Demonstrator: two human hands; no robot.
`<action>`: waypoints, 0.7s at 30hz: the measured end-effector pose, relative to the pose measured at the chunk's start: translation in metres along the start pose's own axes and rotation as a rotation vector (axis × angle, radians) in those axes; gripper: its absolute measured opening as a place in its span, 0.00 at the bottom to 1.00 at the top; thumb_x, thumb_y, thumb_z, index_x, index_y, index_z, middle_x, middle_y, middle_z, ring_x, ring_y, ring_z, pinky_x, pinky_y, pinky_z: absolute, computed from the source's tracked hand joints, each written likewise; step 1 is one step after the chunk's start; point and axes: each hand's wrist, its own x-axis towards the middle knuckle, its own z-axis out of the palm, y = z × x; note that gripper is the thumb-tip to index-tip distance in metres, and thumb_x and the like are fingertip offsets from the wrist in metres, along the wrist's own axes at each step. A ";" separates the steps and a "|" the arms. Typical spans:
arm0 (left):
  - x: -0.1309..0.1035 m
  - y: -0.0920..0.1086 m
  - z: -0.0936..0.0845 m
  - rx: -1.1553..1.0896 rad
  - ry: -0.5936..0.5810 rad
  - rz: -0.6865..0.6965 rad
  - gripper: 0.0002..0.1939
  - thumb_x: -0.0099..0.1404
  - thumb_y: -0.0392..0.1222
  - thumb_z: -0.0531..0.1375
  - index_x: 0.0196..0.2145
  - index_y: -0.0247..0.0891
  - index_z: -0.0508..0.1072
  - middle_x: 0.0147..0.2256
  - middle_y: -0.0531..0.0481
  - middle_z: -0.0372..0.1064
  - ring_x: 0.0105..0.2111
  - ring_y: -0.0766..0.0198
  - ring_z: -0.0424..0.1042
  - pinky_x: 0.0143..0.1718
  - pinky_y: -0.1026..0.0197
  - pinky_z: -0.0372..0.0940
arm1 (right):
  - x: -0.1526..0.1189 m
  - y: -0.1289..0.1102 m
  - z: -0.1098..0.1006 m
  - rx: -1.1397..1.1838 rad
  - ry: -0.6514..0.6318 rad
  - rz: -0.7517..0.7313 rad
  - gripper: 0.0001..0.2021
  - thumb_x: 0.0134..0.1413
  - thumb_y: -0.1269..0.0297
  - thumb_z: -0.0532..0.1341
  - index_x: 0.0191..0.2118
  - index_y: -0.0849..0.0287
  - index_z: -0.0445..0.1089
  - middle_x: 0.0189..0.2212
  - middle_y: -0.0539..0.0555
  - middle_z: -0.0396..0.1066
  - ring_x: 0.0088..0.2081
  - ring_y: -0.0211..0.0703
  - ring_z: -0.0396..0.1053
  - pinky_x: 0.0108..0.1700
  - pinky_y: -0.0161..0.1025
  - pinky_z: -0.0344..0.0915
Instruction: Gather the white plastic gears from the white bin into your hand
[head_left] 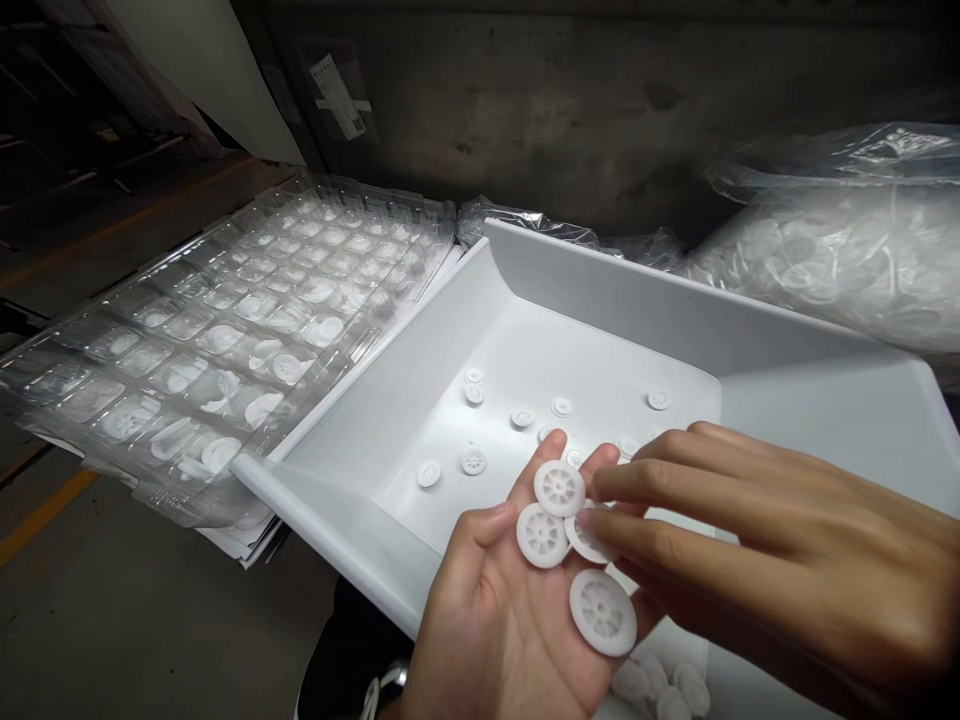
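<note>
You have four white wheels (559,488) on your left palm (495,630); about ten more lie loose in the white bin (600,290) behind it.

The right hand (787,570) covers part of one white wheel (589,540); both wrists are cut off.

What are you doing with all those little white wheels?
A person's left hand, palm up, holds a few small white plastic wheels. The right hand reaches across, fingertips on one of them. Beneath the hands is a white tray with more wheels scattered on its bottom. To the left lies a stack of clear plastic trays with wheels in some pockets. Clear bags of white parts sit behind.
</note>
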 end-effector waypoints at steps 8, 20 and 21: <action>0.004 -0.003 0.001 -0.018 0.030 0.024 0.22 0.70 0.42 0.50 0.59 0.43 0.67 0.61 0.42 0.63 0.55 0.56 0.69 0.60 0.45 0.58 | -0.003 0.002 -0.003 -0.023 -0.041 0.011 0.13 0.72 0.70 0.46 0.53 0.60 0.64 0.49 0.58 0.69 0.47 0.47 0.66 0.41 0.43 0.63; 0.006 0.000 -0.001 -0.065 0.034 -0.009 0.23 0.69 0.40 0.50 0.60 0.40 0.64 0.58 0.41 0.65 0.50 0.59 0.72 0.58 0.50 0.60 | 0.001 0.003 0.006 0.015 -0.049 0.090 0.11 0.71 0.70 0.48 0.50 0.59 0.66 0.47 0.55 0.67 0.41 0.43 0.65 0.36 0.42 0.62; 0.006 0.000 -0.001 -0.064 0.042 -0.009 0.23 0.69 0.39 0.50 0.61 0.40 0.62 0.57 0.41 0.65 0.49 0.59 0.72 0.57 0.51 0.60 | 0.001 0.003 0.005 0.025 -0.073 0.087 0.11 0.71 0.70 0.48 0.50 0.57 0.66 0.48 0.55 0.66 0.43 0.44 0.65 0.37 0.42 0.63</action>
